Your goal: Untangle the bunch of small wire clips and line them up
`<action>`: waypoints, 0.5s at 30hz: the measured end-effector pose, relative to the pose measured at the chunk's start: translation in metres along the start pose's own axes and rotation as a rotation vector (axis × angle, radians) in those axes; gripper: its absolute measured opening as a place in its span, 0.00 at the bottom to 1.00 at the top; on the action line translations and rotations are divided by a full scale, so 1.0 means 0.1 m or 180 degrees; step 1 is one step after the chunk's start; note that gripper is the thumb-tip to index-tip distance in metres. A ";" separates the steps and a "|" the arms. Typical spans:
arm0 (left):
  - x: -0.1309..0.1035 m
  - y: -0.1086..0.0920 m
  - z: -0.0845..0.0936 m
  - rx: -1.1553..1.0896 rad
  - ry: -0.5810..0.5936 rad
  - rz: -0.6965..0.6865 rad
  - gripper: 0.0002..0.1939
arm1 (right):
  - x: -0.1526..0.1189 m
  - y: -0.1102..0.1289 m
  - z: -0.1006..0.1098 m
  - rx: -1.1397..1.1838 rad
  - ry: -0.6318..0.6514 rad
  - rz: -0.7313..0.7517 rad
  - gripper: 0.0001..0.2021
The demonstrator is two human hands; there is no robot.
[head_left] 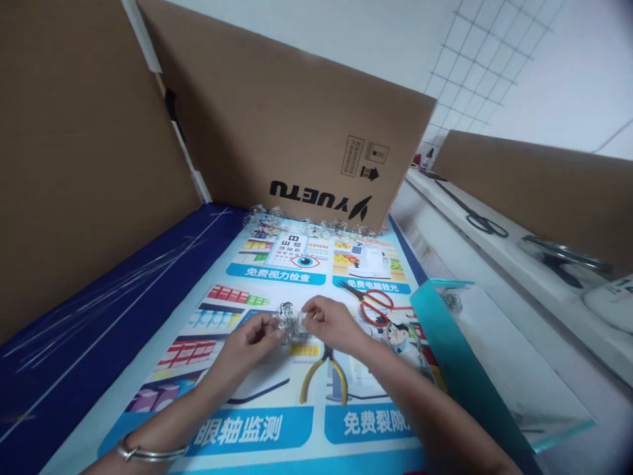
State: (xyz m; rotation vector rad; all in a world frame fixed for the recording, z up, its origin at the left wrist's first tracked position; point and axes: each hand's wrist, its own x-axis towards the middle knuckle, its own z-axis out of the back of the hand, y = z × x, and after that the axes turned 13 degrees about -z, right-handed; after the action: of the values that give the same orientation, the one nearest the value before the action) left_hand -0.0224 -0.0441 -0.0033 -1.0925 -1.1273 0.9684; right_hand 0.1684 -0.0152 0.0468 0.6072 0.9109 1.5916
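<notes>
My left hand [257, 335] pinches a small tangled cluster of silver wire and clear bits [287, 320] between thumb and fingers, just above the printed sheet. At the right edge of that cluster my right hand [327, 322] has its fingertips pressed together; what lies between them is too small to make out. Right below the hands lie pliers with yellow handles [324, 381]. Scissors with red handles [376, 307] rest beyond my right wrist, and a loose coil of clear wire [403, 338] sits beside them, partly behind my forearm.
Several similar clear clusters [321, 228] line the foot of a cardboard panel [297, 125] at the back. Another cardboard wall [89, 145] rises on the left. To the right stand a teal-edged open box [514, 356] and a white ledge with black scissors [482, 221].
</notes>
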 end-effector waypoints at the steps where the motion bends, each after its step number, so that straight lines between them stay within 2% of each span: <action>1: 0.00 0.00 0.01 0.0001 -0.0043 0.0032 0.14 | -0.03 0.09 0.12 -0.0209 -0.0103 0.0119 0.05; 5: 0.01 0.00 0.05 0.0005 -0.0053 0.0168 0.15 | -0.26 0.44 0.63 -0.0539 -0.0413 0.0221 0.05; 9: 0.01 0.00 0.08 0.0024 0.0127 0.0196 0.15 | -0.54 0.68 1.06 -0.0659 -0.0762 0.0277 0.04; 15: 0.00 -0.07 0.10 0.0333 0.0422 0.0285 0.14 | -0.92 0.94 1.61 -0.0552 -0.1718 0.0845 0.05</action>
State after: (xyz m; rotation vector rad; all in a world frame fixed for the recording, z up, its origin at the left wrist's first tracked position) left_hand -0.0323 -0.0441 0.0046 -1.1130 -0.9168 0.9986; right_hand 0.2623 -0.0726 0.2228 1.0016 0.2959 1.5993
